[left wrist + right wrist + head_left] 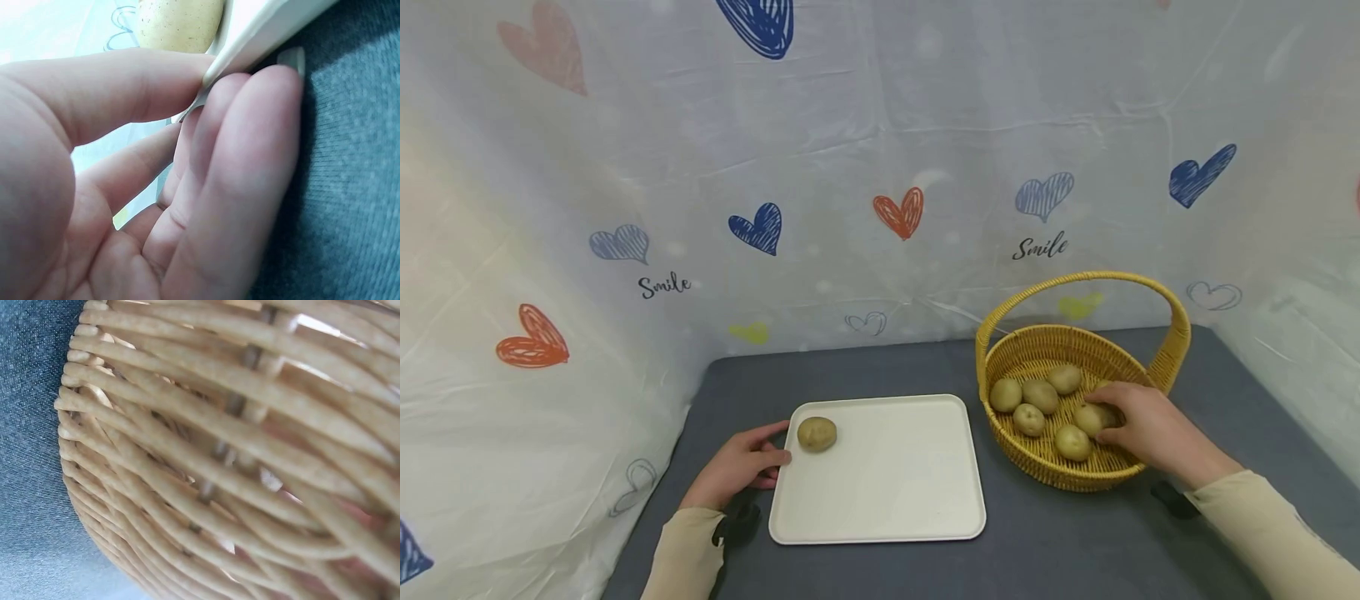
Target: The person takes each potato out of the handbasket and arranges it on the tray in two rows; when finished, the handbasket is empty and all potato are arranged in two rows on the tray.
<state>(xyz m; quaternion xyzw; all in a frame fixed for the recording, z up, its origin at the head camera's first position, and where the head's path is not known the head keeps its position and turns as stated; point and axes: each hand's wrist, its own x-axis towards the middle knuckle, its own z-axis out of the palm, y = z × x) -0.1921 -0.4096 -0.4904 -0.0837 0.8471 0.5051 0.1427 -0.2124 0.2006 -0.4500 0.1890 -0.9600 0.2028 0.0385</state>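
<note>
My left hand (741,465) pinches the left rim of a white rectangular tray (895,475), thumb on top and fingers curled beneath, as the left wrist view shows up close. One potato (816,434) lies on the tray near its upper left corner, just beyond the thumb (150,81). On the right, my right hand (1157,429) reaches over the rim into a yellow wicker basket (1052,477). Its fingers and thumb grip a potato (1086,418) among several others (1028,419). The basket's woven side (206,456) fills the right wrist view and hides that hand.
The basket's tall arched handle (1082,277) rises behind the right hand. Tray and basket stand side by side on a dark grey cloth (850,575). A white curtain (820,300) printed with hearts hangs behind and along both sides of the table.
</note>
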